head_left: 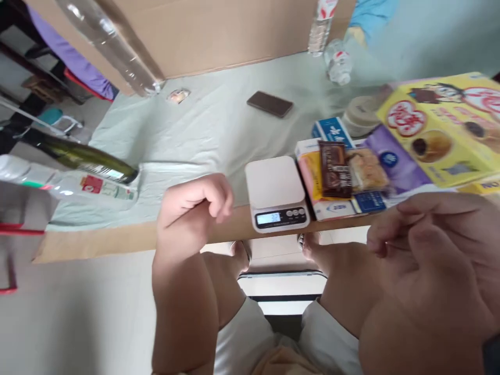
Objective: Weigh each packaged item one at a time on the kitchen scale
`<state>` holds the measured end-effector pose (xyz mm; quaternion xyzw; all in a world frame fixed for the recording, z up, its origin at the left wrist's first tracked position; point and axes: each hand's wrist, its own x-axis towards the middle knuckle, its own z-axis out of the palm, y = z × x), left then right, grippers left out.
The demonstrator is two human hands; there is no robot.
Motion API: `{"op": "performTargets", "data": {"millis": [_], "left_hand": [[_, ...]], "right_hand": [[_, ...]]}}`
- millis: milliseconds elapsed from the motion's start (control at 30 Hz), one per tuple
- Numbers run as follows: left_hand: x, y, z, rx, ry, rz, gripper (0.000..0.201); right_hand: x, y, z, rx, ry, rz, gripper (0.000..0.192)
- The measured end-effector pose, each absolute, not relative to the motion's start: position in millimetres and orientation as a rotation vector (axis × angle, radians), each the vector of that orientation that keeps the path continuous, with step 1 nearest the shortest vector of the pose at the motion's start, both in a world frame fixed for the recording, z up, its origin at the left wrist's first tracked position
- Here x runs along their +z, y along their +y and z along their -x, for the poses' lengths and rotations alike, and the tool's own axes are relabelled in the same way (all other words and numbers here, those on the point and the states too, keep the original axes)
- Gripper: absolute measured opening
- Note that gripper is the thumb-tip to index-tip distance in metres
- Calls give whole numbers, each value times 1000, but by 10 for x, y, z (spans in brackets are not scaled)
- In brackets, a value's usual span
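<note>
"Pale green cloth (195,130) fills the centre of the frame, a phone (270,104) lying on it. Where's the kitchen scale (276,187)?"

"Just right of the frame's middle, flat by the front edge, its display (268,217) lit."

"And the hands?"

"Left hand (195,198), just left of the scale: fingers curled shut, nothing visible in them. Right hand (437,245), lower right: fingers bent, thumb near them; I can't tell whether they grip anything."

"How would the scale handle?"

"Probably light, stiff and rather smooth. I'd hold it by its side edges, sparing the top plate."

"And the brown packet (335,169) to its right?"

"Likely light, slick-wrapped, perhaps breakable; pinch one end gently."
</note>
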<state>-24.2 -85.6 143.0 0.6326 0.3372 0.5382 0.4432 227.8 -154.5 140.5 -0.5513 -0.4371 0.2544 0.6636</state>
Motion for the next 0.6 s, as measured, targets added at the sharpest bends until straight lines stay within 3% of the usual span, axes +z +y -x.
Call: {"op": "performTargets", "data": {"millis": [133,367,600], "left_hand": [[1273,-1026,805,1627,986,-1342,24],[1067,-1116,1495,1916,1248,-981,21],[828,-1205,2015,2350,1644,-375,20]], "right_hand": [[1280,-1600,-1784,723,-1237,1328,15],[1099,-1606,-948,919,-1621,1432,10],[1037,-1015,16,1096,-1952,1337,12]]}}
